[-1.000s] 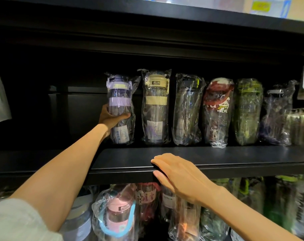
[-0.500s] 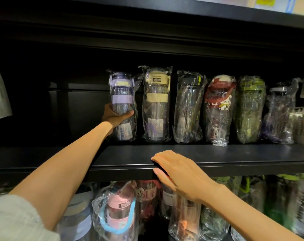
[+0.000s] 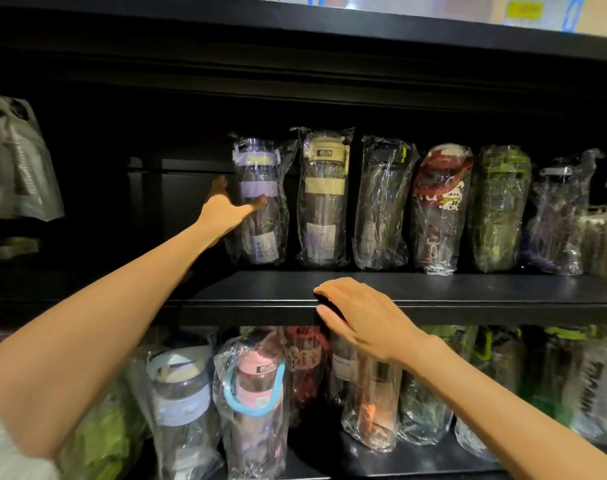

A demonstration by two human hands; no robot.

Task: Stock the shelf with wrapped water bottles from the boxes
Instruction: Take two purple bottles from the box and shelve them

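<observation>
Since a second ago the left hand (image 3: 226, 211) has loosened on the purple bottle (image 3: 257, 202): it was wrapped round the middle, and now the fingers are spread, thumb across the front just under the purple band and one fingertip showing to the left of the wrap. It looks released or about to let go; whether the thumb still presses the plastic I cannot tell. That bottle has also shifted slightly right, closer to its neighbour.

Largest first: the shelf (image 3: 468, 299), a dark board, carries a row of wrapped bottles standing upright along its back. The purple bottle stands at the left end of that row, just beside the cream bottle (image 3: 324, 199). Further right come a dark one, a red one (image 3: 440, 209), a green one (image 3: 499, 209) and more beyond. To the left of the purple bottle the shelf is dark and I see nothing on it. A lower shelf holds more wrapped bottles, among them a pink one (image 3: 255, 386) with a blue loop.

The right hand (image 3: 361, 320) lies flat on the shelf's front edge, fingers straight, holding nothing.

In my judgement this bottle is placed, so the next one must come from the boxes, which are not in view.
</observation>
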